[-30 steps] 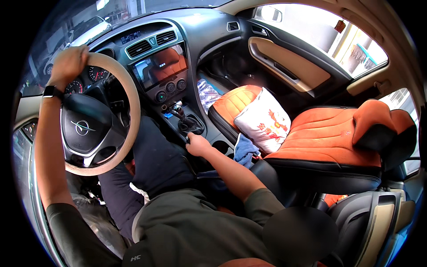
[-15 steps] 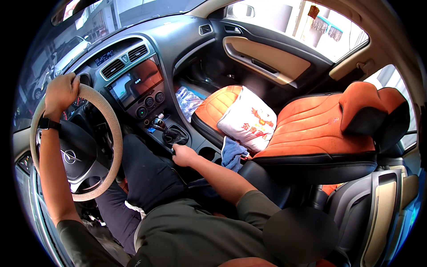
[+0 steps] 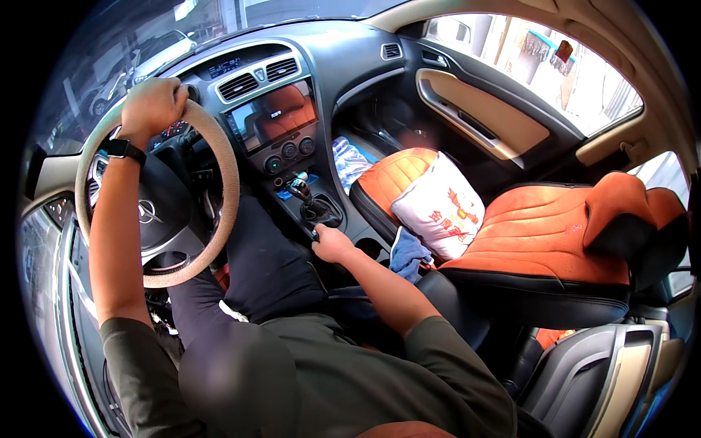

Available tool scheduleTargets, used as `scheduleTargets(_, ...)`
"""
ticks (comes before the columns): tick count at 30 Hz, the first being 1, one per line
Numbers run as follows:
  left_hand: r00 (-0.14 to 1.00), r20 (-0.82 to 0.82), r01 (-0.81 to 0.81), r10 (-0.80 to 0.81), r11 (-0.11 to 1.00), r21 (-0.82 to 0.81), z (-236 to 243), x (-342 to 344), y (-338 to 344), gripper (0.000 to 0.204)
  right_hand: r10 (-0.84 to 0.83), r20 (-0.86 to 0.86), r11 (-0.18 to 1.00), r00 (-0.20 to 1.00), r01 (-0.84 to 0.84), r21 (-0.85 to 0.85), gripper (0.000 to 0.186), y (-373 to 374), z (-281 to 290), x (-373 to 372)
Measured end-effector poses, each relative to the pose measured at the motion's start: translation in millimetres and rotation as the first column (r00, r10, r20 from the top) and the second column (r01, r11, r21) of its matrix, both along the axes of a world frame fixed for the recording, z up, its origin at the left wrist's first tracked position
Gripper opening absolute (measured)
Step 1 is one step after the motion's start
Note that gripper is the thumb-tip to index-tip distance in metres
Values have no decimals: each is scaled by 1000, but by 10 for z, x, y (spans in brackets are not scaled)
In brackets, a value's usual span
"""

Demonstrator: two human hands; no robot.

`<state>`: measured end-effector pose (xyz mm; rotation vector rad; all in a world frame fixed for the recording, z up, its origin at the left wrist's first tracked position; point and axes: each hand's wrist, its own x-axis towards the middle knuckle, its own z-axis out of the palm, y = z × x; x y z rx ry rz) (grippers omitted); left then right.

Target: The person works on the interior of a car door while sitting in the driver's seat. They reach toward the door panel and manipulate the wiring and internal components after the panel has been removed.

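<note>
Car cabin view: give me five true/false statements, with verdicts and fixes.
1. The left hand is on the upper rim of the steering wheel. True.
2. The right hand is on the steering wheel too. False: it is closed on the handbrake lever, behind the gear lever.
3. A white printed pillow lies on the front passenger seat. True.
4. The black wristwatch is on the right wrist. False: it is on the left.
5. The dashboard screen is lit. True.

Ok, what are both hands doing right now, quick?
Left hand: closed over the top of the steering wheel.
Right hand: closed around a dark handle behind the gear stick.
</note>
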<state>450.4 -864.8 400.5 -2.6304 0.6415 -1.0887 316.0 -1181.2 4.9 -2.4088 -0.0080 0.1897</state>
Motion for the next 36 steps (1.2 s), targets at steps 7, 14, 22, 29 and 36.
scheduleTargets(7, 1000, -30, -11, 10, 1000, -14, -11, -32, 29, 42, 9, -29, 1000, 1000, -9, -11, 41, 7, -29, 4)
scheduleTargets(14, 999, -42, 6, -8, 999, -46, 26, -31, -13, 43, -11, 38, 1000, 999, 11, -14, 41, -16, -70, 8)
scheduleTargets(22, 999, -35, -10, 8, 999, -46, 14, -44, -28, 41, -5, 47, 1000, 999, 4, 26, 41, -16, -82, -16)
scheduleTargets(29, 994, 107, -42, 37, 998, 39, 65, 50, 526, 34, 35, -12, 999, 999, -35, -33, 45, 81, -80, 122)
scheduleTargets(36, 981, -72, -193, 179, 919, -344, 364, -815, 435, 37, 14, 102, 994, 995, -3, -110, 61, -89, -100, 53)
